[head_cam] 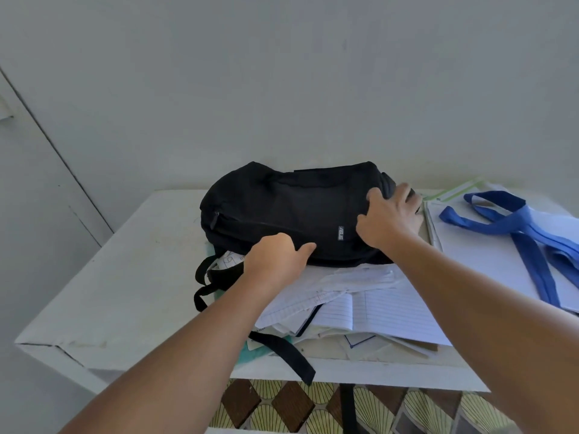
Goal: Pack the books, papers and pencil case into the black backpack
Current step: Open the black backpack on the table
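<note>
1. The white table (125, 277) stands against a plain pale wall (282, 73); patterned floor (282, 405) shows beneath at 6 o'clock.
2. The backpack (282, 208) lies flat mid-table, on the far edge of the loose papers (376, 302).
3. My left hand (275, 255) grips its near edge, fingers curled under; my right hand (388, 217) curls over its 3 o'clock end.
4. A blue bag (526, 233) lies on white sheets at 3 o'clock, cut off by the frame.
5. I can't make out any pencil case, and the books are mostly buried under the papers.
</note>
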A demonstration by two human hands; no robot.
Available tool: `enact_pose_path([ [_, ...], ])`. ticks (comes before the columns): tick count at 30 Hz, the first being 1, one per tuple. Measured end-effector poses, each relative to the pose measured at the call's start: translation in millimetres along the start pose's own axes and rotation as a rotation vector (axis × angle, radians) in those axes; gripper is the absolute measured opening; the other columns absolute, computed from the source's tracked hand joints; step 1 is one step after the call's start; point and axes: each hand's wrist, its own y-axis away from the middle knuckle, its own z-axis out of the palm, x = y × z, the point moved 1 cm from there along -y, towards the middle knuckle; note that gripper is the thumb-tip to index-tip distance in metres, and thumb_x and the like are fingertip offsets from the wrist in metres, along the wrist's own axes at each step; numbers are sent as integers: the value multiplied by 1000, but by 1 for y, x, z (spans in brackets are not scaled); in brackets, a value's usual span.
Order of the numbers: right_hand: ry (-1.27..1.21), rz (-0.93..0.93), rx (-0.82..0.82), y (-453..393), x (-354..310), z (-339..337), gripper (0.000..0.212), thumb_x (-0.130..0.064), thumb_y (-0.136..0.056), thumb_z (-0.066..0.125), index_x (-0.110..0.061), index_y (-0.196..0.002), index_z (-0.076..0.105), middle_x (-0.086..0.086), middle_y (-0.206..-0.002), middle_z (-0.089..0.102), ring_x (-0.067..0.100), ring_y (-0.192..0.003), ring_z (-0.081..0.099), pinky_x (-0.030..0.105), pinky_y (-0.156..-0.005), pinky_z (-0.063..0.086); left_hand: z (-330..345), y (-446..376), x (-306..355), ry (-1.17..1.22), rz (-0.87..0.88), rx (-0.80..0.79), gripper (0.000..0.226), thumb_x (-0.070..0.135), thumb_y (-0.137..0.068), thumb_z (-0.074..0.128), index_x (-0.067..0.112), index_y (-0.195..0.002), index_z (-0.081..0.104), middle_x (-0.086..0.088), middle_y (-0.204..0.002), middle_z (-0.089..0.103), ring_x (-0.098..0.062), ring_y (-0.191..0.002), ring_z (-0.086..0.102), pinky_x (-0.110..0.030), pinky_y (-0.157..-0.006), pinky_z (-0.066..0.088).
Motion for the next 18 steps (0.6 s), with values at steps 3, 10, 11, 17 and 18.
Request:
enact_pose_path([
  [3, -326, 27, -140, 2, 4, 7, 33, -14, -98, 52, -18, -130, 47, 13, -125, 51, 34, -97, 60, 44, -78, 55, 3, -12, -8, 237, 3, 47, 47, 46, -97, 58, 10, -67, 55, -10, -74, 74, -30, -68, 69, -43, -63, 58],
  [10, -1136, 72, -402, 25, -53, 2, 14, -20, -101, 63, -11, -105, 74, 9, -99, 75, 21, -74, 78, 36, -74, 66, -32, -32, -56, 483, -229, 482, 24, 27, -95, 64, 11, -110, 54, -11, -109, 62, -30, -96, 59, -37, -80, 45],
  [11, -1185, 61, -456, 26, -60, 5, 15, -24, -101, 62, -14, -106, 73, 10, -101, 76, 21, -75, 79, 37, -76, 66, -36, -34, -63, 419, -197, 554, 30, 25, -92, 67, 13, -115, 52, -13, -114, 59, -33, -103, 57, -37, -85, 44],
  [17, -944, 86, 12, 13, -51, 17, 38, -47, -97, 60, -26, -121, 39, 2, -97, 66, 24, -85, 68, 42, -75, 57, -37, -11, -25, 165, 388, 208, 50, 74, -84, 55, 33, -109, 68, 13, -101, 61, -15, -102, 55, -34, -85, 52],
  [18, -1027, 177, -25, 9, -47, 19, 45, -46, -94, 62, -25, -123, 35, 6, -101, 66, 29, -86, 70, 47, -79, 61, -31, -7, -16, 92, 416, 132, 56, 79, -83, 52, 34, -113, 67, 14, -104, 61, -12, -104, 52, -32, -86, 50],
])
